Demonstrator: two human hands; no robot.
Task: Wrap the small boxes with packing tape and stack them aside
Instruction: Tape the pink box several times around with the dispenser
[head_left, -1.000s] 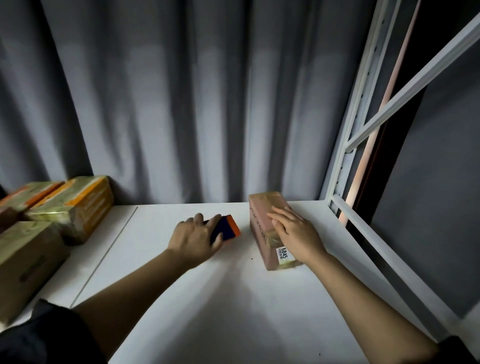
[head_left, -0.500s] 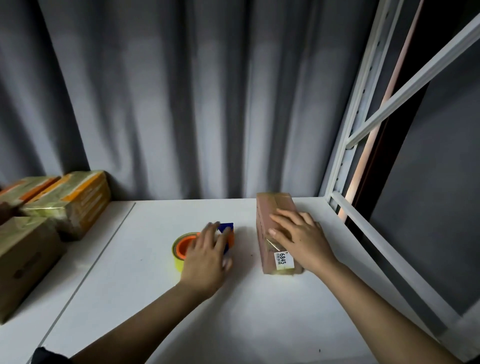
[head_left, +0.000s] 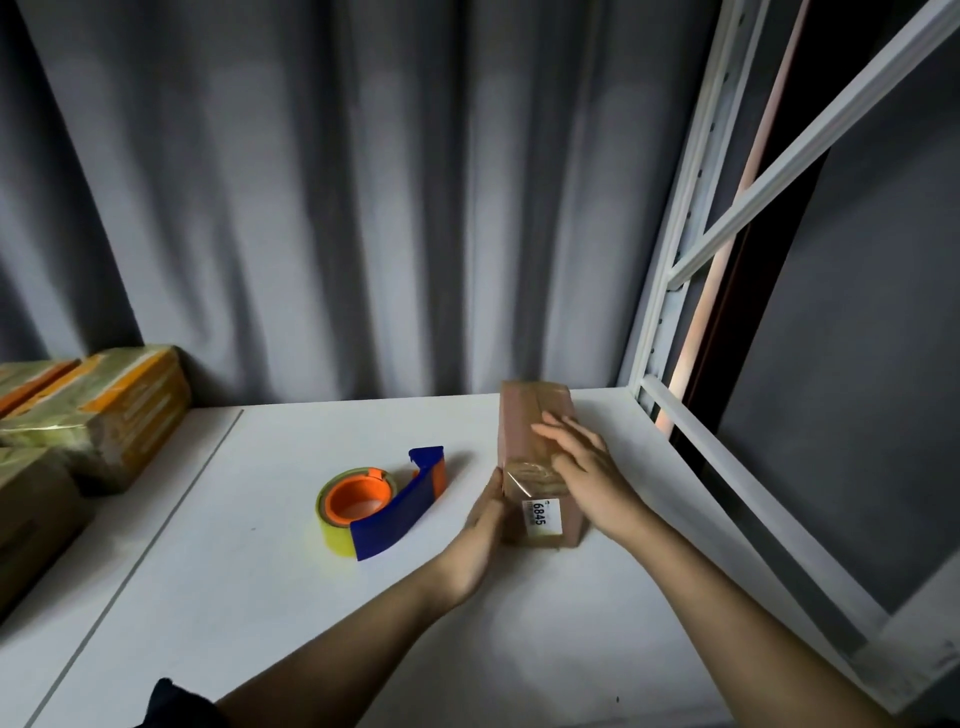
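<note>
A small brown box (head_left: 523, 421) with a white "6845" label lies on the white table (head_left: 270, 597), partly covered in clear tape. My right hand (head_left: 589, 475) lies flat on its top with straight fingers. My left hand (head_left: 480, 535) presses against the box's left side near the label end. To the left of the box lies a tape dispenser (head_left: 382, 501), blue-handled with an orange core and a yellowish roll, with no hand on it.
Several tape-wrapped boxes (head_left: 111, 410) are stacked at the left edge of the table. A grey curtain (head_left: 363, 197) hangs behind. A white metal rack frame (head_left: 727, 457) borders the table on the right.
My left hand let go of the tape dispenser, left it on the table and moved right to the box's side. My right hand stayed on top of the box.
</note>
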